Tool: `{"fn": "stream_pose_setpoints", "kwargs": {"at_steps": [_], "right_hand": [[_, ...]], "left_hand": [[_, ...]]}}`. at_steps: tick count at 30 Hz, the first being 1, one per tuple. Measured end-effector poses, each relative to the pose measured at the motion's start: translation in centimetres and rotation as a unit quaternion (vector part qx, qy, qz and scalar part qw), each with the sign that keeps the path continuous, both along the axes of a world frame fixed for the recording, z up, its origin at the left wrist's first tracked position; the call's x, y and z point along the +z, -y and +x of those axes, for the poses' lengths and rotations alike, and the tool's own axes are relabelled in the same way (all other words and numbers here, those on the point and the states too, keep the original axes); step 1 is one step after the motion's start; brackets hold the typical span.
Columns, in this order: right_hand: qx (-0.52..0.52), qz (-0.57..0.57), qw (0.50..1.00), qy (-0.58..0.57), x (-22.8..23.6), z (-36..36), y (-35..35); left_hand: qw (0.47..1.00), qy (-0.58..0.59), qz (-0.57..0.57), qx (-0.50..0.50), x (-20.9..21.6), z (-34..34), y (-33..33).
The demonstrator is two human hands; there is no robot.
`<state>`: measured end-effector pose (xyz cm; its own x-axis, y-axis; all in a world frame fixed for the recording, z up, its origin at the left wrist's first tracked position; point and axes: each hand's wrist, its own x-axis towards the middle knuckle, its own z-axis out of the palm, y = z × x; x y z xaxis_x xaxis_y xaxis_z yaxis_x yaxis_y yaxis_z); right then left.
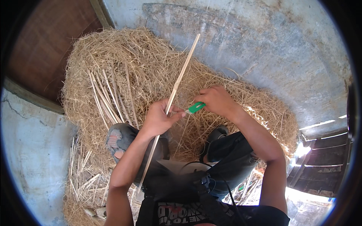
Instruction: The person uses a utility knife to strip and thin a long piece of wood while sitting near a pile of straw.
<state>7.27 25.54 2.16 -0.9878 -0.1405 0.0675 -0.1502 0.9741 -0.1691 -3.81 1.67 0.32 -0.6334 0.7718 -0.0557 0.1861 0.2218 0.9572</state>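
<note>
A long, thin bamboo strip (183, 71) slants upward and away across my lap, its lower end near my left thigh. My left hand (158, 116) is closed around the strip a little below its middle, with the thumb and fingertips reaching toward the knife blade. In my right hand (217, 100) is a green utility knife (196, 107), gripped by its handle. The short blade points left, close to the left fingertips; whether it touches them or the strip I cannot tell.
A heap of dry straw (139, 49) fills the corner before me. Several pale bamboo strips (109, 94) lie on it to the left. A worn grey-blue wall (264, 45) rises behind. More sticks (81, 175) lie at lower left. A dark slatted panel (322, 164) stands at right.
</note>
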Motion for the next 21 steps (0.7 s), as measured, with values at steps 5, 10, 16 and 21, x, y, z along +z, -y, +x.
{"fn": "stream_pose_setpoints", "kwargs": {"at_steps": [5,10,16,21], "right_hand": [[0.005,0.006,1.0,-0.009,-0.2,-0.1,0.2],[0.008,0.007,1.0,0.004,-0.2,-0.1,0.2],[-0.001,-0.002,1.0,0.007,-0.3,-0.2,0.1],[-0.004,0.004,1.0,0.009,-0.1,-0.2,0.1]], "left_hand": [[1.0,0.012,-0.009,0.0,-0.1,0.1,-0.1],[1.0,0.025,0.0,-0.009,0.0,-0.1,0.0],[0.997,0.053,0.057,-0.006,0.0,-0.7,0.4],[0.995,0.049,0.084,-0.006,-0.7,-1.3,0.6]]}}
